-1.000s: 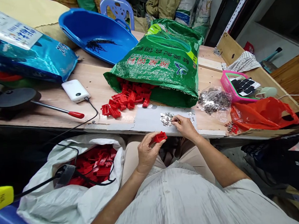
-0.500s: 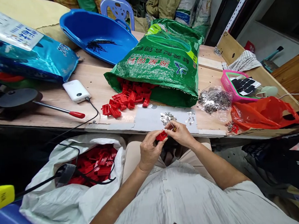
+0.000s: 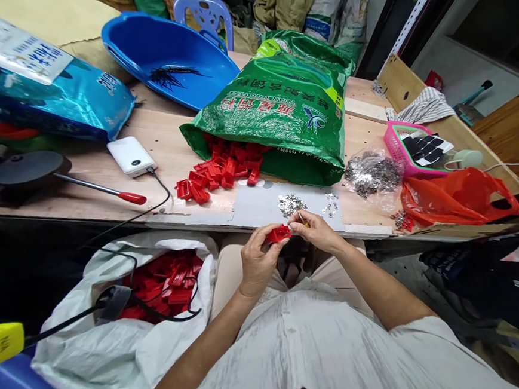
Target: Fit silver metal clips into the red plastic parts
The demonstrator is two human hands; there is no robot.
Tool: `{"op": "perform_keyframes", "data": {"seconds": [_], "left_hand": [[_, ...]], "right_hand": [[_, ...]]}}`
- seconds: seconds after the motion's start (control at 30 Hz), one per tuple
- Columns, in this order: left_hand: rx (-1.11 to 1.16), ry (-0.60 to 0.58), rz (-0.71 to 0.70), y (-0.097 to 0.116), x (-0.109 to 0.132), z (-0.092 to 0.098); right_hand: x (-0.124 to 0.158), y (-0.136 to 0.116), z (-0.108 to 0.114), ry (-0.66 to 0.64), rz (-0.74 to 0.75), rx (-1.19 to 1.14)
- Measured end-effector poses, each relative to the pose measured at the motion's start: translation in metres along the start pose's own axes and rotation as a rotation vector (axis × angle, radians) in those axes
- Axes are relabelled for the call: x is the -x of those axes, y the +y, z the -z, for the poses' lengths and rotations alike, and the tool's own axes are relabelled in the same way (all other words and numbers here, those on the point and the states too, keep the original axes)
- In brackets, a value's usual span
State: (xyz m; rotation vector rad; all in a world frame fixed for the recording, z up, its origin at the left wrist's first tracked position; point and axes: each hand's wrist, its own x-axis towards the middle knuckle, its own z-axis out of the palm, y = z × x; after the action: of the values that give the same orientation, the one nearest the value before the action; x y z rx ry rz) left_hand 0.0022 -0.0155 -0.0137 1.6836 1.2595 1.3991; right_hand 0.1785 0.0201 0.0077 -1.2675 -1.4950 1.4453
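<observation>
My left hand [image 3: 258,260] is shut on a small red plastic part [image 3: 279,233] above the table's front edge. My right hand [image 3: 317,232] pinches a thin gold-coloured tool [image 3: 304,218], its tip close to the red part. Both hands are just in front of a grey card sheet [image 3: 260,209] scattered with small silver metal pieces [image 3: 291,204]. Further red parts lie in a pile [image 3: 219,172] spilling from a green woven sack [image 3: 283,102]. Many more fill a white sack [image 3: 172,345] beside my left thigh.
A clear bag of metal pieces [image 3: 372,175], pink basket [image 3: 411,149] and orange plastic bag [image 3: 455,200] lie to the right. Behind are a blue basin [image 3: 159,58] and blue foil bag [image 3: 39,80]. A white power bank [image 3: 131,156] trails a black cable over the table edge.
My hands have come closer together, with my right hand moved left toward the red part. The red part sits slightly higher, and the hands are now a little apart after nearly meeting.
</observation>
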Motion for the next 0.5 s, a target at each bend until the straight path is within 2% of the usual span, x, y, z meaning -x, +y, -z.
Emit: {"op": "perform_keyframes", "data": {"seconds": [0.27,0.33,0.5], "left_hand": [[0.046,-0.040,0.038,-0.003,0.005,-0.002],[0.041,-0.060,0.029,-0.005,0.003,-0.001],[-0.103,-0.107,-0.060,-0.013,-0.022,0.008]], "right_hand": [[0.000,0.002,-0.003,-0.091,-0.059,-0.071],[0.000,0.001,-0.002,-0.061,-0.002,0.017],[0.003,-0.001,0.001,0.071,0.187,0.446]]}}
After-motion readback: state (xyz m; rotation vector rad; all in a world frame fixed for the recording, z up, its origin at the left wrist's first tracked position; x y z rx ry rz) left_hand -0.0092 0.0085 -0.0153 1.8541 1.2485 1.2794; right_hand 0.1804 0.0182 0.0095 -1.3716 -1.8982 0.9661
